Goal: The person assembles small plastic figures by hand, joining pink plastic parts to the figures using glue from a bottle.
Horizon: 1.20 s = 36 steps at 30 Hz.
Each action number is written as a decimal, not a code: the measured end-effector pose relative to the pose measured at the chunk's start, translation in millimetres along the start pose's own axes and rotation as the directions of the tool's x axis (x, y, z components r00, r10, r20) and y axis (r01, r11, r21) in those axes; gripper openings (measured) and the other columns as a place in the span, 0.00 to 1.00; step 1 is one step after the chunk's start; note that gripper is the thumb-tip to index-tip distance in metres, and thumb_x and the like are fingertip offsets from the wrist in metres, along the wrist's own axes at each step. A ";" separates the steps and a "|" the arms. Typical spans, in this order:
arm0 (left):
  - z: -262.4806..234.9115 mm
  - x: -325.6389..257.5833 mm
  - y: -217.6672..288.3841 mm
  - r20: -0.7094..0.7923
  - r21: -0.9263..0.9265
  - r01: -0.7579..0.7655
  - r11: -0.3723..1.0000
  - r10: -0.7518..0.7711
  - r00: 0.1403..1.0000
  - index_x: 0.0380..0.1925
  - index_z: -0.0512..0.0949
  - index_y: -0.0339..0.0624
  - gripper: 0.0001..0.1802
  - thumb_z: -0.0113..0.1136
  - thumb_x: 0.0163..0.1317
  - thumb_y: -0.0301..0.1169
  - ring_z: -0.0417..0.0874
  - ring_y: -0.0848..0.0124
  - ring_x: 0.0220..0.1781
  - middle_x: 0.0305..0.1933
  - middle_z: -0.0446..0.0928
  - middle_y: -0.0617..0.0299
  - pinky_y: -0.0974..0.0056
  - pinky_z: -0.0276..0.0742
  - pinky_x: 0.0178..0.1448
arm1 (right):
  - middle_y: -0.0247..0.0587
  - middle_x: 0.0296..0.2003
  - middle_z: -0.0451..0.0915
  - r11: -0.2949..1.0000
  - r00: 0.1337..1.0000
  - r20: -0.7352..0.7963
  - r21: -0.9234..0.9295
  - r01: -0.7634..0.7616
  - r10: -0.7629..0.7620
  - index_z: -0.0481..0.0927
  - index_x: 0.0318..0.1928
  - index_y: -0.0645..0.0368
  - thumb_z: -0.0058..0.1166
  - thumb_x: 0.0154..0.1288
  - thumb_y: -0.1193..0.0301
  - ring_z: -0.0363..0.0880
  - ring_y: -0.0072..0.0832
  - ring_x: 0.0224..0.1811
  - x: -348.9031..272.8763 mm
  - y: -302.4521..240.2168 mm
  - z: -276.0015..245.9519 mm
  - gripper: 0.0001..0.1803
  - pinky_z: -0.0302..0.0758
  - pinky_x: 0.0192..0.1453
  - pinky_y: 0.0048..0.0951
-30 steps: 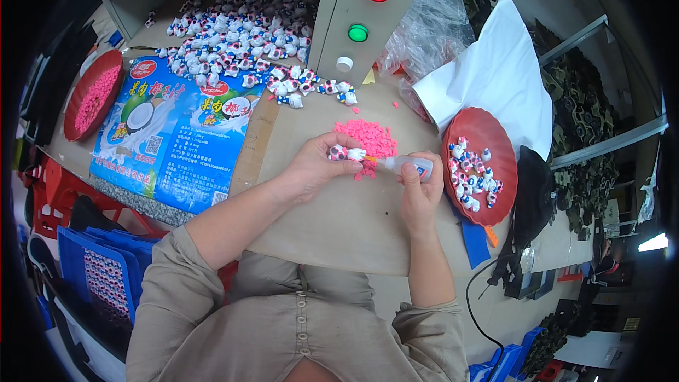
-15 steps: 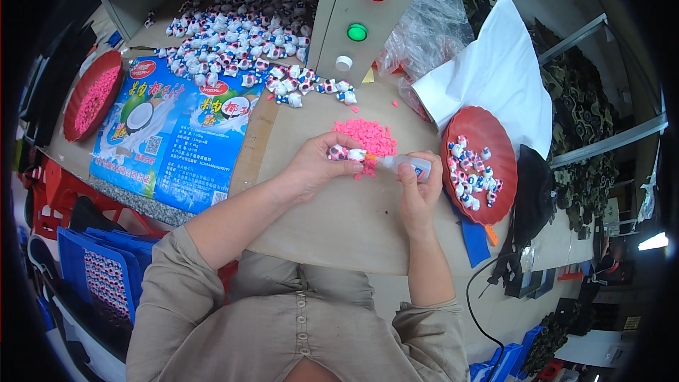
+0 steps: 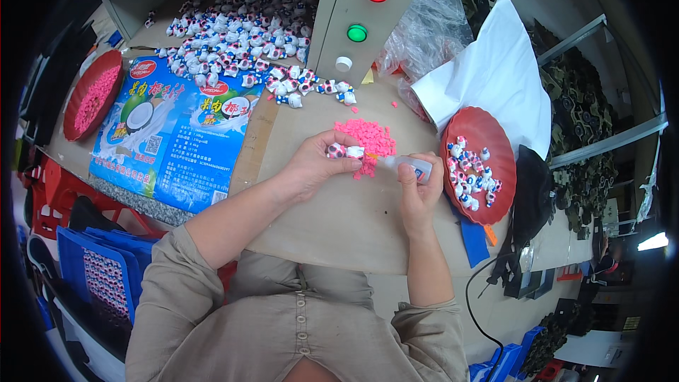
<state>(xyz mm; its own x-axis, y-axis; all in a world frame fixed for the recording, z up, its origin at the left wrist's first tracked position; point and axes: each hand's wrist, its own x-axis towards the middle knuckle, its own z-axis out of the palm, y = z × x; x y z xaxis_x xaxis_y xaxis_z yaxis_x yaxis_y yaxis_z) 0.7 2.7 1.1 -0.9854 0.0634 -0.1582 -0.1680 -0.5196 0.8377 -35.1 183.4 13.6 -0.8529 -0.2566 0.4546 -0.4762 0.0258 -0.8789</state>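
Observation:
Between thumb and fingers, my left hand (image 3: 318, 164) pinches a small white, pink and blue figurine (image 3: 353, 152) on its side. My right hand (image 3: 422, 187) is closed around a small clear glue bottle (image 3: 414, 165) with a thin yellowish nozzle. The nozzle tip points left, at or very near the figurine's white end; I cannot tell whether they touch. Beneath and just beyond both hands lies a heap of small pink pieces (image 3: 368, 136). To the right of my right hand, a red scalloped plate (image 3: 506, 163) holds several more figurines.
A large pile of figurines (image 3: 240, 35) spreads out from under a grey machine housing (image 3: 332, 10) with red and green buttons. Flattened blue printed cardboard (image 3: 170, 141) lies at left, beside a red bowl (image 3: 74, 124) of pink pieces. White sheeting (image 3: 495, 64) and clear plastic (image 3: 431, 25) sit at back right.
Both hands hold nearly the same pose. The figurine and my left fingers have shifted very slightly, and the bottle stays pointed at the figurine.

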 end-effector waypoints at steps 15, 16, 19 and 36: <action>-2.3 0.8 -3.9 0.108 0.059 0.018 0.998 -0.024 0.994 0.37 0.70 0.39 0.13 0.57 0.50 0.20 0.76 0.71 0.41 0.38 0.73 0.60 0.67 0.74 0.46 | 0.35 0.32 0.74 0.920 0.932 -0.003 0.161 -0.358 0.363 0.70 0.36 0.63 0.60 0.43 0.82 0.72 0.16 0.31 14.5 0.4 -10.8 0.17 0.68 0.35 0.17; -3.1 1.1 -2.6 0.109 0.059 0.018 0.998 -0.024 0.994 0.37 0.70 0.39 0.13 0.57 0.50 0.20 0.76 0.71 0.41 0.38 0.73 0.60 0.67 0.74 0.46 | 0.35 0.31 0.75 0.932 0.933 0.013 0.058 -0.359 0.358 0.70 0.36 0.63 0.59 0.43 0.81 0.71 0.17 0.31 14.0 4.2 -12.5 0.17 0.68 0.34 0.17; -5.3 1.7 2.3 0.047 -0.087 0.026 0.996 -0.022 0.999 0.38 0.69 0.39 0.13 0.55 0.52 0.21 0.76 0.70 0.43 0.39 0.73 0.59 0.66 0.74 0.46 | 0.36 0.29 0.74 0.916 0.941 0.039 -0.243 -0.318 0.337 0.70 0.34 0.63 0.59 0.43 0.77 0.71 0.19 0.29 12.5 7.5 -12.5 0.15 0.67 0.32 0.20; -1.7 1.2 -1.8 0.059 0.310 -0.160 0.937 0.149 0.987 0.38 0.72 0.39 0.14 0.58 0.48 0.20 0.73 0.79 0.39 0.37 0.73 0.67 0.73 0.70 0.45 | 0.41 0.26 0.76 0.792 0.947 0.272 -0.610 0.032 0.171 0.77 0.30 0.60 0.58 0.46 0.69 0.76 0.33 0.27 3.6 7.6 1.2 0.10 0.69 0.32 0.30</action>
<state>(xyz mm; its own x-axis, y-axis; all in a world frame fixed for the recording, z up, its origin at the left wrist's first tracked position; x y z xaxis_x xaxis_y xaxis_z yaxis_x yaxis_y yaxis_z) -0.2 2.2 -1.5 -0.9993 0.0360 -0.0007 -0.0091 -0.2333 0.9724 -41.5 181.6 8.4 -0.8308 -0.5018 0.2406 -0.5350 0.6012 -0.5935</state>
